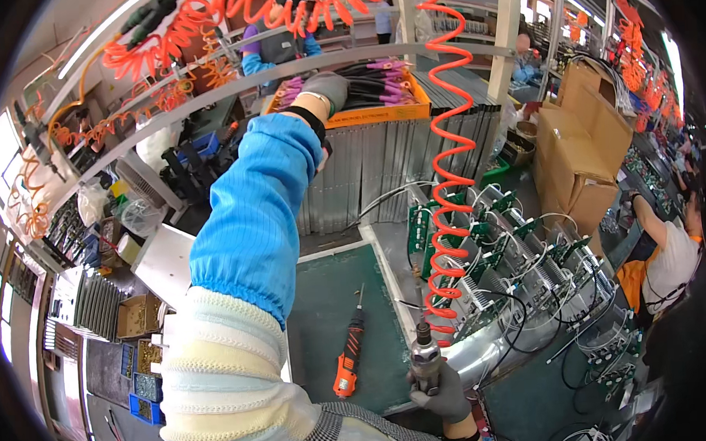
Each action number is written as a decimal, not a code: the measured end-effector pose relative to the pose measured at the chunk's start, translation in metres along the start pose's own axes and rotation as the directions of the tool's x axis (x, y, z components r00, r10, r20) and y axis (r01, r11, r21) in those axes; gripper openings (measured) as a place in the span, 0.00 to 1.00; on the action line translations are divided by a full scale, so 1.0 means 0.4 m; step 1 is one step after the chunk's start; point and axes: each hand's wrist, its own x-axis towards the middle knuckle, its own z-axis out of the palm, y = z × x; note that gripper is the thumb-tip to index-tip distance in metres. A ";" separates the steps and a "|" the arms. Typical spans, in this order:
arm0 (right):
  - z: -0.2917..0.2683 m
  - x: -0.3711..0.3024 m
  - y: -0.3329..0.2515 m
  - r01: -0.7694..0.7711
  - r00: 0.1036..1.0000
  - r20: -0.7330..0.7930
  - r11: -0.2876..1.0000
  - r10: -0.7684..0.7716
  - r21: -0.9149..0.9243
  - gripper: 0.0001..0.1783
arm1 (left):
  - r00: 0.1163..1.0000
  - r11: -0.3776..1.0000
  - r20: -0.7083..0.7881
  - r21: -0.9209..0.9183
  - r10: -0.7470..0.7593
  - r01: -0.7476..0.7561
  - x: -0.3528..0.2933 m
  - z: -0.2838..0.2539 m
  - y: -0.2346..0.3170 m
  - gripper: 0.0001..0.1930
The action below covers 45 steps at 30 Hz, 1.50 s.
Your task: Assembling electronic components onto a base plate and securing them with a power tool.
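Note:
My left arm, in a blue sleeve cover, stretches forward to an orange bin [380, 114]. The grey-gloved left hand [327, 87] is at the bin's near edge, over black cables with purple ends [382, 81]; its fingers are mostly hidden. Low in front of me, my right hand [443, 394], also grey-gloved, is closed around a metal-bodied power screwdriver [425, 355] with its bit pointing away. A red coiled hose [448, 145] hangs down beside this tool. An orange and black electric screwdriver [350, 355] lies on the green work mat [317, 293] between my arms.
Right of the mat, green circuit boards [488, 250] with heat sinks and white wires stand in rows. Grey metal panels [367, 172] are stacked under the bin. A metal rail [206, 98] crosses ahead. Cardboard boxes [574, 148] and another person [666, 262] are at the right.

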 end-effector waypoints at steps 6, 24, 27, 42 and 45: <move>0.013 0.019 -0.003 -0.045 0.999 -0.021 0.996 0.047 0.079 0.27 | 0.999 0.995 -0.014 0.086 -0.046 0.047 0.066 0.023 -0.007 0.15; 0.051 -0.055 -0.032 0.003 0.997 0.081 0.988 -0.015 0.153 0.33 | 0.980 0.954 -0.145 -0.247 0.136 -0.169 -0.357 -0.147 -0.003 0.13; 0.061 -0.071 -0.051 -0.068 0.990 0.137 0.979 0.042 0.190 0.35 | 0.991 0.740 0.128 -0.663 -0.036 0.113 -0.570 -0.204 0.018 0.12; 0.266 -0.156 0.019 -0.092 0.881 0.463 0.995 0.099 -0.037 0.47 | 0.922 -0.605 0.231 -0.796 -0.311 -0.004 -1.185 -0.088 -0.145 0.15; 0.319 -0.180 0.039 -0.114 0.891 0.446 0.993 0.089 0.031 0.49 | 0.903 -0.624 0.218 -0.778 -0.371 -0.068 -1.232 -0.105 -0.105 0.13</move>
